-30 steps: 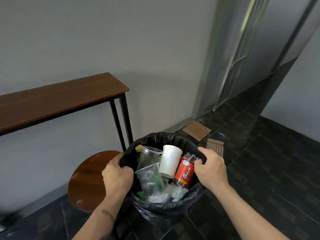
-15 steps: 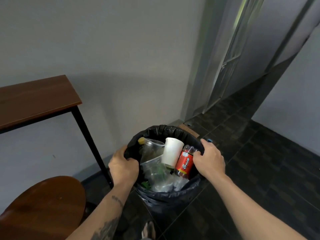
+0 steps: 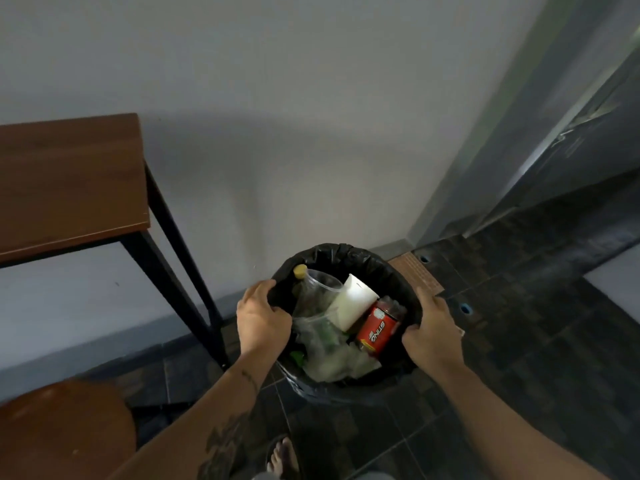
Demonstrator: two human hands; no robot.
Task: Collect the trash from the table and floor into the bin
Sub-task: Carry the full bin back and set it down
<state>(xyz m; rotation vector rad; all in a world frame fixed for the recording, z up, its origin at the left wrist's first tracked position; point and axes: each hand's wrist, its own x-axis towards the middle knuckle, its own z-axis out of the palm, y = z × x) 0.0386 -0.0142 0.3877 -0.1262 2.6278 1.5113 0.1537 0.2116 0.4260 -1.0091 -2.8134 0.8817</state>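
Your sandalled foot (image 3: pixel 282 457) shows at the bottom edge on dark tiles. Your left hand (image 3: pixel 261 318) and right hand (image 3: pixel 431 332) each clamp opposite rims of the black-lined bin (image 3: pixel 341 254). Inside: red Sting can (image 3: pixel 377 330), white paper cup (image 3: pixel 353 301), clear plastic cups (image 3: pixel 317 292). Wooden table (image 3: pixel 69 181) stands beyond, left, against the wall.
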